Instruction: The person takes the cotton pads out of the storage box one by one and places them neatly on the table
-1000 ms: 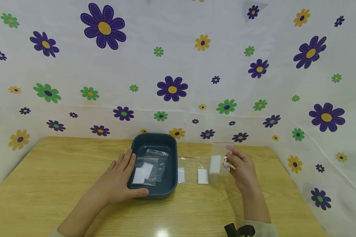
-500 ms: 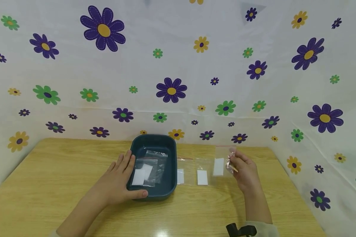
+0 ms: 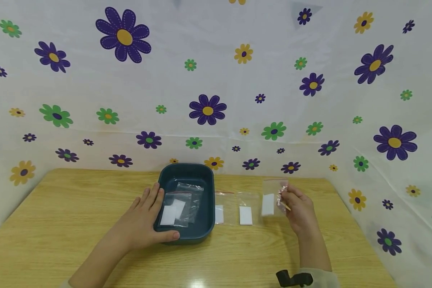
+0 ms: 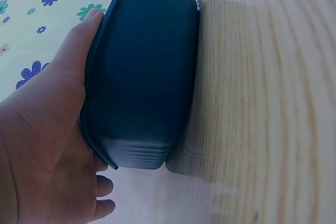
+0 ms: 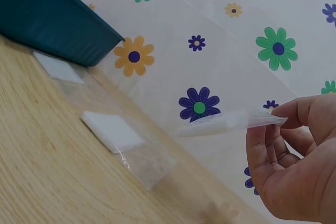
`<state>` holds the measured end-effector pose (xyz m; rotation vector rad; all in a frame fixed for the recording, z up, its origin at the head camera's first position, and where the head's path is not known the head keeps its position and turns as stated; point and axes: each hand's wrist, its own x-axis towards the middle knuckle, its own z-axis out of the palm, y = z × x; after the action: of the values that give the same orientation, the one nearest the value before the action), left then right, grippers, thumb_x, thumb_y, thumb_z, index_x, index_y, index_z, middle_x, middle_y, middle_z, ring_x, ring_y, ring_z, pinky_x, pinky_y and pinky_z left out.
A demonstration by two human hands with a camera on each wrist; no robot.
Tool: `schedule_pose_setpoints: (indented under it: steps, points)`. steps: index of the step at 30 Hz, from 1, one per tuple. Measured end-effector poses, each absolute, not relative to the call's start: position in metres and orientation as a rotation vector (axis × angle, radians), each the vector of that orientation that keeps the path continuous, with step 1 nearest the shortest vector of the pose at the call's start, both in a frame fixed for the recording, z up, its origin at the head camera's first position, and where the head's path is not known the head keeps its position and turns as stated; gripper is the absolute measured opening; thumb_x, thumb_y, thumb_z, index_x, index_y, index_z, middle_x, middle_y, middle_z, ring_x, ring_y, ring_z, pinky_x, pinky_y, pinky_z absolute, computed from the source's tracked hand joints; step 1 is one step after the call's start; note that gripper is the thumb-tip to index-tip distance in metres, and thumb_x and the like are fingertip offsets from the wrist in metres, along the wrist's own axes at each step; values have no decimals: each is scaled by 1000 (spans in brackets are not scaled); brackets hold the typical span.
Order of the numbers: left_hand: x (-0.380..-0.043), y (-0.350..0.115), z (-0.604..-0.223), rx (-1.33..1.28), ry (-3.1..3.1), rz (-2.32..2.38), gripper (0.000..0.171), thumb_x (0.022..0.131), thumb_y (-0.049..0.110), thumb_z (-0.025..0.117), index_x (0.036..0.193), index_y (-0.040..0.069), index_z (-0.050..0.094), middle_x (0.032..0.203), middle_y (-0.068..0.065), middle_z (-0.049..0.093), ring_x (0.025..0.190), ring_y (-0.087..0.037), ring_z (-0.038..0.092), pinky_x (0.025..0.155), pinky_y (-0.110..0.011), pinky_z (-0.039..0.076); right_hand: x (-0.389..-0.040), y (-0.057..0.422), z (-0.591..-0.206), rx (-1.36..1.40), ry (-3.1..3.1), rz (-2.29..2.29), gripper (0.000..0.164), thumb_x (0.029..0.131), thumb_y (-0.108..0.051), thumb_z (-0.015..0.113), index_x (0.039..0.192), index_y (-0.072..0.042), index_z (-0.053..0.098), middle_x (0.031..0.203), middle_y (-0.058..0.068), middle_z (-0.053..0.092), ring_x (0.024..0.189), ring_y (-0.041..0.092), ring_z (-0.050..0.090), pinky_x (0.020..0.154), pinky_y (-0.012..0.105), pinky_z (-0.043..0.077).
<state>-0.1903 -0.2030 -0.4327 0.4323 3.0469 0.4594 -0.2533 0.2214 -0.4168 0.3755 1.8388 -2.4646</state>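
Observation:
My left hand [image 3: 138, 222] lies with straight fingers along the left rim of a dark teal plastic bin [image 3: 203, 234], thumb over its front edge. Inside the bin are clear zip bags [image 3: 194, 204] with white rectangular pieces [image 3: 168, 215] showing. To the right, my right hand [image 3: 299, 208] pinches the right edge of a clear zip bag [image 3: 268, 205] between thumb and fingers. A white block [image 3: 268, 204] shows in this bag, which hangs above the table in the right wrist view, edge-on.
Two more clear bags with white blocks, one a small block [image 3: 245, 215] and another white piece [image 3: 219, 214], lie on the wooden table [image 3: 75, 224] right of the bin. A flower-patterned cloth [image 3: 173, 76] hangs behind the table.
My right hand has drawn the pinched bag slightly right and down, away from the bag lying beside it. My left hand and the bin have stayed in place.

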Motion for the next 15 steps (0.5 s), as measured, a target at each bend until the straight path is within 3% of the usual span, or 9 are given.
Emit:
schedule_pose_setpoints:
  steps: [8, 15]
  points:
    - [-189, -203, -431, 435, 3037, 474, 133, 69, 92, 52, 158, -1, 17, 167, -19, 4, 152, -45, 8, 118, -66, 15, -255, 227, -420, 426, 1878, -2412, 24, 99, -5, 55, 119, -14, 66, 100, -9, 63, 91, 5, 58, 82, 19, 51]
    - [-189, -202, -431, 448, 3039, 474, 133, 70, 91, 53, 158, -1, 16, 167, -19, 3, 152, -45, 8, 118, -65, 16, -255, 231, -424, 456, 1875, -2394, 24, 99, -5, 53, 114, -17, 67, 100, -8, 62, 91, 5, 57, 82, 20, 51]
